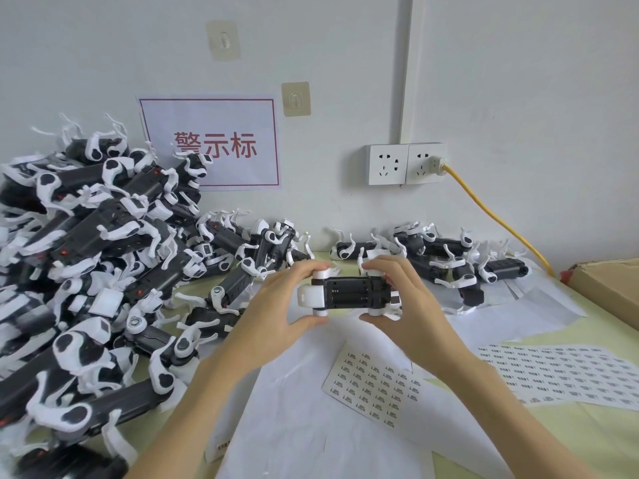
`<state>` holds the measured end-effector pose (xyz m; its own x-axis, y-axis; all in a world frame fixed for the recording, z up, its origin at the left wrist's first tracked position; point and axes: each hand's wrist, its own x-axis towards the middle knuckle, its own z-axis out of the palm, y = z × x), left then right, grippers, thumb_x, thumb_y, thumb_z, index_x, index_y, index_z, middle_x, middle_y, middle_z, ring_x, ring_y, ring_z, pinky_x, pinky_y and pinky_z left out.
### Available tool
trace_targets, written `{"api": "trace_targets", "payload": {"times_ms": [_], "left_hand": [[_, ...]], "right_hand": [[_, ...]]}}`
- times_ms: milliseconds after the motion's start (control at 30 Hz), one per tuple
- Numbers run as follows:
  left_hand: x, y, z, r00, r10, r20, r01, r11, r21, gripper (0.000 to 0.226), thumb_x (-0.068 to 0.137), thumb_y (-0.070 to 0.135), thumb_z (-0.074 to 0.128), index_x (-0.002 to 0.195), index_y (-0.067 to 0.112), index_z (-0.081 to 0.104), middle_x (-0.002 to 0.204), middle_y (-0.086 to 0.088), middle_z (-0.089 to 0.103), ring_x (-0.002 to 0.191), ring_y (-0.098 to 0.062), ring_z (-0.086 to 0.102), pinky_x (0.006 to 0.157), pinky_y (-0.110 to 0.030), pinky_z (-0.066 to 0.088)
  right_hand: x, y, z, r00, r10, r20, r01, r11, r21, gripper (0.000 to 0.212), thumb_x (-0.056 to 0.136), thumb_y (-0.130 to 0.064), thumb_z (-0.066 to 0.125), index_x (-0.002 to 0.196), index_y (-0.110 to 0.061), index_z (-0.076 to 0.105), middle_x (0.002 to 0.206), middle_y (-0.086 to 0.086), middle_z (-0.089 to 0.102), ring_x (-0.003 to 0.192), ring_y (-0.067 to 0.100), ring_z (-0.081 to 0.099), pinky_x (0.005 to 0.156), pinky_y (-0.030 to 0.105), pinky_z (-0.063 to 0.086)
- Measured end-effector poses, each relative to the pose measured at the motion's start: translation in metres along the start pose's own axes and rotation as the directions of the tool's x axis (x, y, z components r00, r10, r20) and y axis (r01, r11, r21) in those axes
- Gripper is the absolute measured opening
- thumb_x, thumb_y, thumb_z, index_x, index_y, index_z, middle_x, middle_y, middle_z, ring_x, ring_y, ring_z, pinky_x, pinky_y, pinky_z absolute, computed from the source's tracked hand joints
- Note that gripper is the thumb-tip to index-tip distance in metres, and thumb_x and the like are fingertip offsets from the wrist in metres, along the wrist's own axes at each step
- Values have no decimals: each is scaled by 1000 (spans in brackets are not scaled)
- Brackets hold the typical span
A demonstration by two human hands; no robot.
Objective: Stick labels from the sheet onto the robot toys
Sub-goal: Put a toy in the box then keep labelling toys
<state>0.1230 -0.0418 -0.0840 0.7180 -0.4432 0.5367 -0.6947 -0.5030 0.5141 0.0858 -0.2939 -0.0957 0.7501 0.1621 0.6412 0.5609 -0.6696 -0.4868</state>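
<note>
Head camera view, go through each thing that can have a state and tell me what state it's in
Robot toy: held off the table in both hands, belly up.
Left hand: grips the toy's left end.
Right hand: grips its right end.
Label sheet: flat on the paper.
Wall socket: yellow cable plugged in.

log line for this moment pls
left hand: grips robot toy | right hand: grips same toy | label sheet: flat on table, untouched | stage: toy held up, no label visible in fingers

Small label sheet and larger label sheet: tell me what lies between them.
Head view: only plain white paper lies between the small label sheet and the larger label sheet.
</note>
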Motion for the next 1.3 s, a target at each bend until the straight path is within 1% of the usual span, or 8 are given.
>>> {"api": "trace_targets", "payload": {"times_ms": [233,367,633,733,867,1000,1167,1300], "left_hand": [[-1,8,7,993,-113,-18,99,927,-361,65,83,42,85,137,34,49,131,15,62,131,-11,57,107,-25,44],[2,14,12,942,-223,-252,155,952,-263,46,72,57,86,108,37,67,92,16,74,80,1,68,66,-20,52],[3,7,8,796,-445,-410,341,890,-303,32,78,51,89,85,31,65,69,11,71,76,-5,67,70,-16,47],[2,9,11,804,-443,-398,380,896,-229,36,83,53,84,88,30,57,73,0,70,78,-18,66,79,-31,53],[3,18,11,844,-305,-441,262,952,-156,29,83,29,89,98,27,64,101,9,68,100,0,61,85,-7,40],[1,19,18,906,-61,-418,93,994,56,24,80,0,88,93,19,80,111,-1,56,103,-16,61,90,-7,38],[2,18,28,930,72,-360,-9,985,173,20,79,-3,89,90,14,85,114,-13,53,105,-35,58,92,-47,51],[-1,18,28,939,143,-311,-80,975,208,15,90,1,75,94,13,83,115,-13,51,107,-31,55,92,-56,50]], "right_hand": [[0,-1,-3,980,130,153,-169,946,278,77,84,-32,87,150,-43,49,137,-29,60,131,-4,55,105,7,40],[0,-13,11,946,246,212,-313,862,399,75,79,-51,80,146,-42,46,126,-41,61,120,-15,58,95,8,48],[-10,-2,1,684,423,594,-309,906,-289,63,63,-68,89,107,-40,55,104,-15,58,91,-2,57,74,16,46],[-9,-5,8,706,394,588,-268,918,-293,57,70,-60,90,109,-34,57,105,-17,56,92,0,54,77,17,46],[-10,-8,10,731,367,575,-317,929,-190,41,84,-43,86,113,-33,58,104,-17,58,89,-1,55,70,13,46],[-6,-14,14,841,304,448,-305,950,-70,18,96,-23,75,106,-33,64,99,-13,62,86,3,57,80,19,50],[-3,-18,16,933,253,255,-283,955,86,27,95,-19,76,93,-44,68,91,-16,67,94,1,59,81,11,46],[-2,-18,14,965,187,185,-213,968,136,32,95,-17,76,90,-47,67,97,-23,65,97,3,59,83,13,48]]}}
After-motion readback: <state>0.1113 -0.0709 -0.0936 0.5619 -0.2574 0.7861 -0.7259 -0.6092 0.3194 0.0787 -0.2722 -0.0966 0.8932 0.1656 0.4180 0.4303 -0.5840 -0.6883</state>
